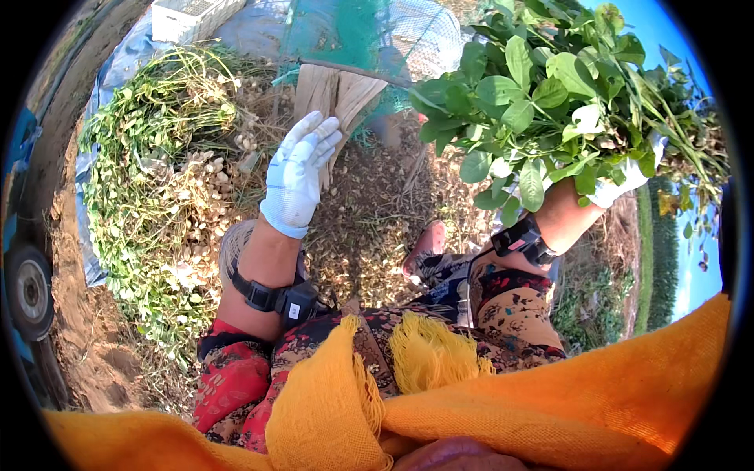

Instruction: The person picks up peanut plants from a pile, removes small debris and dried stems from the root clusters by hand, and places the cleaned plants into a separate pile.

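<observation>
My left hand (299,171), in a white and light-blue work glove, is raised beside a split wooden block (341,97), its fingers extended and nothing in it. At the right my right hand (624,179), gloved in white, grips a bunch of peanut plants (524,94) held up with the green leaves toward the middle of the view; the leaves hide most of the fingers. The stems and roots point to the right. A heap of pulled peanut plants (159,118) with pods lies to the left of my left hand.
Loose peanut pods and dry debris (377,235) cover the ground between my legs. A white plastic crate (191,20) stands at the top left on a blue sheet (132,50). Green netting (339,29) lies beyond the block. A vehicle wheel (29,292) is at the far left.
</observation>
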The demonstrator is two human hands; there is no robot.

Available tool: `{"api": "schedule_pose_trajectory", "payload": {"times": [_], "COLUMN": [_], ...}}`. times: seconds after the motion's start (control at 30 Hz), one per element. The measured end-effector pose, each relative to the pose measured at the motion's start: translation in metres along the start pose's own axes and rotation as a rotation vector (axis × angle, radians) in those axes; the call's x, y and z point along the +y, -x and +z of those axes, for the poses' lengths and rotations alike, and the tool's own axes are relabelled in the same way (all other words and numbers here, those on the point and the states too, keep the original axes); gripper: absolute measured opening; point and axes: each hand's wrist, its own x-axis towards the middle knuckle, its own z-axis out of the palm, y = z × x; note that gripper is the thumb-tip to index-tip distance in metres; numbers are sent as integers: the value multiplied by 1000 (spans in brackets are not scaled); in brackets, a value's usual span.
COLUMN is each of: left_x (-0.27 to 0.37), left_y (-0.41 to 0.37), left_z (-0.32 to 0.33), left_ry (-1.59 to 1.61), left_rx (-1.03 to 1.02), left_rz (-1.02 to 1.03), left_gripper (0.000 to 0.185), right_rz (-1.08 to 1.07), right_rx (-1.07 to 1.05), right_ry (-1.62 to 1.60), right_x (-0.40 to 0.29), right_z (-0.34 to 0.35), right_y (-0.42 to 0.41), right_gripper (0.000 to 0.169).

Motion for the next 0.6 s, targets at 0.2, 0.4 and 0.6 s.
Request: {"api": "schedule_pose_trajectory", "payload": {"times": [0.2,0.4,0.6], "left_x": [-7,-12,-24], "left_y": [-10,-7,-12], "left_z": [1,4,-8], "left_ry": [39,-55,-4], "left_rx": [64,-16,-49], "left_rz": [-74,-37,-46], "left_gripper": [42,45,41], "right_rz": [321,540,703], "right_rx": [-1853,-1561,-1150], "right_ry": [840,658,225], "right_x": [186,139,126], "right_z": [71,17,-32], "right_y": [282,233,178], "right_gripper": [37,39,41]}}
